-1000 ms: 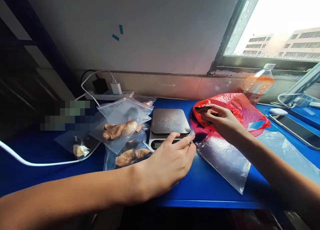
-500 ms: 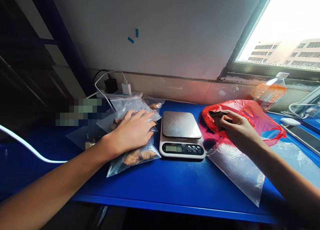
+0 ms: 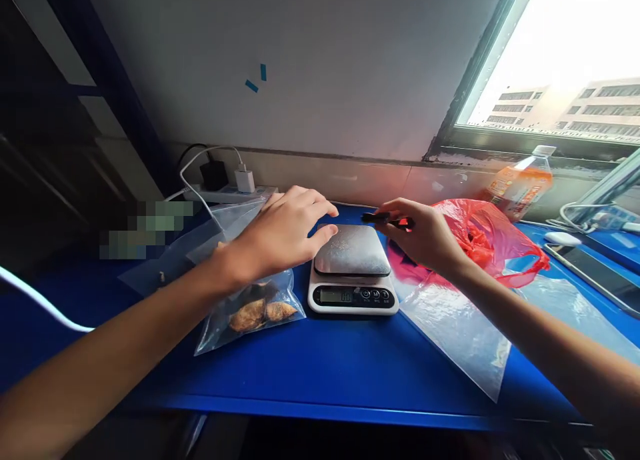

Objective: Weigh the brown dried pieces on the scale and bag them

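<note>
My left hand [image 3: 295, 223] hovers at the left edge of the kitchen scale [image 3: 352, 252], thumb and fingers apart with nothing in them. Between the fingertips of my right hand [image 3: 423, 230] is a small dark, elongated piece [image 3: 376, 218]; its kind I cannot make out. It hangs over the far right part of the scale's metal plate, which carries a few pale crumbs. The scale's display seems to read 0.0. Below my left hand lies a clear zip bag [image 3: 253, 310] with brown, rough chunks inside, and my left forearm hides part of the bags behind it.
A crumpled red plastic bag [image 3: 480, 237] lies right of the scale, with a flat clear bag [image 3: 463, 337] in front. Behind stand an orange-labelled bottle [image 3: 523, 183] and, farther right, a phone [image 3: 595, 273]. White cables run from a charger [image 3: 245, 179] at the back left.
My right hand has moved left from the red bag to the scale with the dark piece. My left hand has lifted off the zip bags and shifted right.
</note>
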A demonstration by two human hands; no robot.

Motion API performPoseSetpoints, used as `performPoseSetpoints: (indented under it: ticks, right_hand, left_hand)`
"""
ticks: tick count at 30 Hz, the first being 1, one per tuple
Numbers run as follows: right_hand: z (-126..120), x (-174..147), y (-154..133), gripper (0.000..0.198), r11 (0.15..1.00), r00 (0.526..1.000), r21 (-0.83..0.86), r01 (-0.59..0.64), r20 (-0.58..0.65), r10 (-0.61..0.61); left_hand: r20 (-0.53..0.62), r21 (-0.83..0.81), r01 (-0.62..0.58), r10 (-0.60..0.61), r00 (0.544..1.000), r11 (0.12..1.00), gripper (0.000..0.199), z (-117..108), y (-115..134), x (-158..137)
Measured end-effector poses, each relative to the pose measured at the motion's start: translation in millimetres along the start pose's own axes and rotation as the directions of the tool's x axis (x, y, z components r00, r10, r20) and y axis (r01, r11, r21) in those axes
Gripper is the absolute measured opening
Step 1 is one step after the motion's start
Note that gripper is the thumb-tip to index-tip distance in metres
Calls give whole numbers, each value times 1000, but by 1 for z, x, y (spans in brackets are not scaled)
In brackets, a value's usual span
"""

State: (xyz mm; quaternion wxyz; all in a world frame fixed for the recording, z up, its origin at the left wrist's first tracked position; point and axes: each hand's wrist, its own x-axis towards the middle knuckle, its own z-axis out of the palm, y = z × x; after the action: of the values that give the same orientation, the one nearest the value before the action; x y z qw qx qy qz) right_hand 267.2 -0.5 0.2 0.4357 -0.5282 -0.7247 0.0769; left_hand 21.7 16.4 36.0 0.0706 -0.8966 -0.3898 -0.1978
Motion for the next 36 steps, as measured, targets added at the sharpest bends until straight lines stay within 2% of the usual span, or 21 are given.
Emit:
performPoseSetpoints:
  ticks: [2, 4, 8, 11, 14, 18, 23, 27, 30, 33, 34, 36]
  right_hand:
    - [13, 11, -5, 13, 986, 990, -89, 140, 31, -138]
    - [26, 17, -8, 11, 967, 969, -121, 225, 127, -210]
    - [38, 16, -8, 17, 959, 931, -154, 239, 316, -181]
    - [35, 10, -2, 33, 959, 927, -157, 235, 333, -173]
    - [26, 3, 6, 35, 974, 949, -79, 211, 257, -185]
    - [10, -8, 12, 18, 979, 975, -65, 193, 124, -184]
    - [-20, -21, 16, 29, 972, 984, -166, 164, -44, -174]
    - [-50, -21, 22, 28, 941, 963, -316, 119, -196, -187]
    - [-72, -13, 33, 32, 923, 930, -384, -17, -345, -126]
    - [-95, -8, 54, 42, 903, 862, -389, -180, -504, -45]
    - [-103, -8, 63, 43, 898, 854, -382, -220, -520, -12]
    - [-115, -9, 81, 37, 886, 892, -365, -286, -439, 107]
  left_hand:
    - [13, 42, 34, -35, 999, 999, 34, 11, -8, -1]
    - [25, 74, 78, -80, 997, 994, 36, 23, -24, -6]
    - [137, 84, 153, -164, 977, 985, 37, 37, -50, -16]
    - [181, 79, 152, -164, 970, 985, 38, 38, -54, -18]
    - [178, 68, 114, -125, 976, 991, 36, 38, -50, -18]
    - [159, 50, 129, -135, 978, 990, 35, 38, -49, -19]
    - [170, 36, 131, -135, 976, 991, 35, 39, -51, -20]
    - [166, 65, 123, -132, 977, 990, 35, 40, -49, -19]
    - [171, 88, 130, -143, 975, 988, 36, 38, -46, -18]
    - [186, 90, 141, -156, 970, 986, 37, 35, -45, -18]
    - [189, 89, 143, -158, 969, 986, 38, 35, -45, -18]
    - [188, 87, 141, -155, 970, 986, 38, 36, -46, -18]
